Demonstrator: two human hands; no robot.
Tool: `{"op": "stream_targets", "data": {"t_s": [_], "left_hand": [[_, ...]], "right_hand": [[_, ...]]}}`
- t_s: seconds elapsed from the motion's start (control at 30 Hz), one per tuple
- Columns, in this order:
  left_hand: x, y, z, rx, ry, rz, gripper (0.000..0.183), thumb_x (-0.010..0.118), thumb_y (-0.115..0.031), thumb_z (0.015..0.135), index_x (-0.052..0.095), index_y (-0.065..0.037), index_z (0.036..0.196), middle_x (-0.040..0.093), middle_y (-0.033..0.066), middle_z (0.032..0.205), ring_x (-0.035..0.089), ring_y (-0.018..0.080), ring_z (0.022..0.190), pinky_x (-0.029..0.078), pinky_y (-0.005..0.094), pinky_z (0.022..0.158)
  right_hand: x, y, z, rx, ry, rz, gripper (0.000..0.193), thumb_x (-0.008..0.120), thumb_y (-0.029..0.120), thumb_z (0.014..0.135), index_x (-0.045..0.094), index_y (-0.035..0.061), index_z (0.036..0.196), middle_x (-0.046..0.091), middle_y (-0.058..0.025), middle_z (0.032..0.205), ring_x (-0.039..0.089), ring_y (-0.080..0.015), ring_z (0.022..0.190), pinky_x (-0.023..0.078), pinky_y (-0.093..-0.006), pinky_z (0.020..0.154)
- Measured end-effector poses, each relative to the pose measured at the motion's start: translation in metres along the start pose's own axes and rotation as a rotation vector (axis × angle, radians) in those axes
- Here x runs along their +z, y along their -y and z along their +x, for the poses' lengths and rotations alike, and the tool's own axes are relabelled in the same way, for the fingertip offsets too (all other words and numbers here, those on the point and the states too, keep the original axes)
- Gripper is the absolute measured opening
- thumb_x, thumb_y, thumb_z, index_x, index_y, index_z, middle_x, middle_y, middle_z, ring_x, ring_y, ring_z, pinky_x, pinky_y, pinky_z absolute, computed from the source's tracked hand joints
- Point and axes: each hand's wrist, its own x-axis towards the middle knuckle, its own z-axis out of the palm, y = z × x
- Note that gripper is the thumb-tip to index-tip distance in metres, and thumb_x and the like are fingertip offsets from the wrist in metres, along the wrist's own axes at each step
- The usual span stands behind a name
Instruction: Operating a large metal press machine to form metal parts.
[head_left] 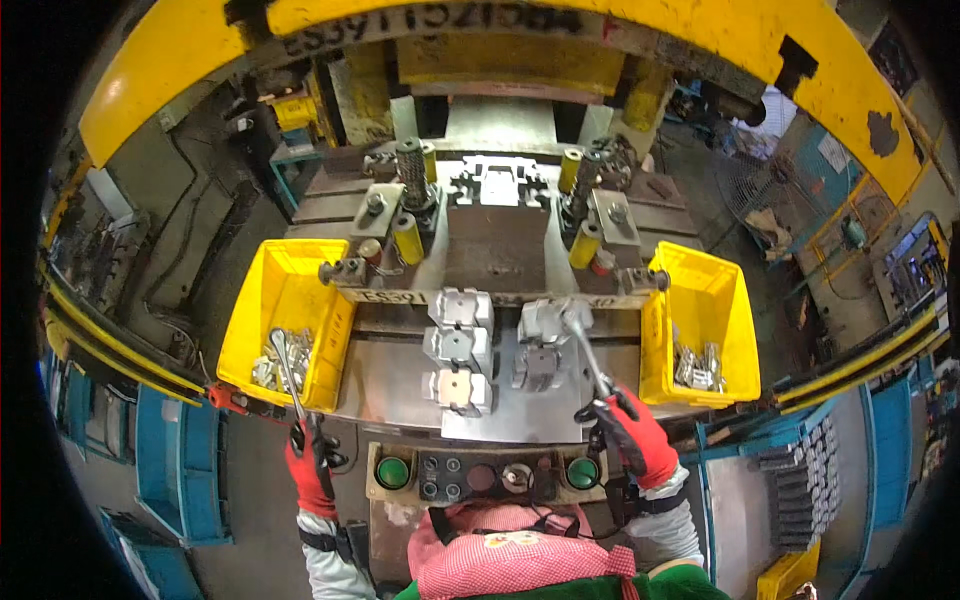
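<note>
My left hand, in a red and black glove, grips a metal rod tool with a rounded end. That end is over the small silver pieces in the left yellow bin. In my right hand, gloved alike, is a similar rod tool, its end at a stack of silver metal parts; whether it touches them I cannot tell. Below that stack lies another group of stamped parts. To its left, several stacks of silver parts stand in a column.
The press die lies ahead, with a bright part at its back and yellow posts around it. At right stands a second yellow bin with silver pieces. A control panel with green buttons is close to me.
</note>
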Motion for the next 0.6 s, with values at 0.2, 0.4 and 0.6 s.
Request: {"op": "stream_targets", "data": {"t_s": [0.2,0.4,0.6], "left_hand": [[0.001,-0.001,-0.006,-0.014,0.005,0.029,0.031,0.049,-0.033,0.081,0.050,-0.006,0.097,0.048,0.0042,0.056,0.042,0.0109,0.035,0.039,0.0224,0.034],[-0.008,0.010,-0.012,-0.004,-0.062,-0.028,0.026,0.053,-0.026,0.080,0.048,-0.005,0.095,0.049,0.0040,0.059,0.045,0.0105,0.039,0.039,0.0226,0.033],[-0.027,0.022,-0.032,-0.129,-0.153,-0.029,0.021,0.058,-0.024,0.077,0.047,-0.007,0.086,0.046,-0.0002,0.058,0.048,0.0094,0.043,0.040,0.0227,0.032]], "right_hand": [[0.021,0.068,0.164,-0.456,-0.162,-0.238,0.035,0.048,0.024,0.082,0.045,0.0041,0.111,0.053,-0.0040,0.080,0.048,-0.0113,0.068,0.040,-0.0256,0.064],[0.040,0.063,0.296,-0.322,-0.273,-0.511,0.052,0.050,0.039,0.075,0.045,0.0022,0.112,0.056,-0.0204,0.095,0.052,-0.0322,0.091,0.039,-0.0352,0.077],[0.060,0.047,0.301,-0.386,-0.379,-0.355,0.036,0.054,0.035,0.076,0.052,0.0017,0.091,0.057,-0.0103,0.076,0.052,-0.0193,0.067,0.040,-0.0298,0.065]]}}
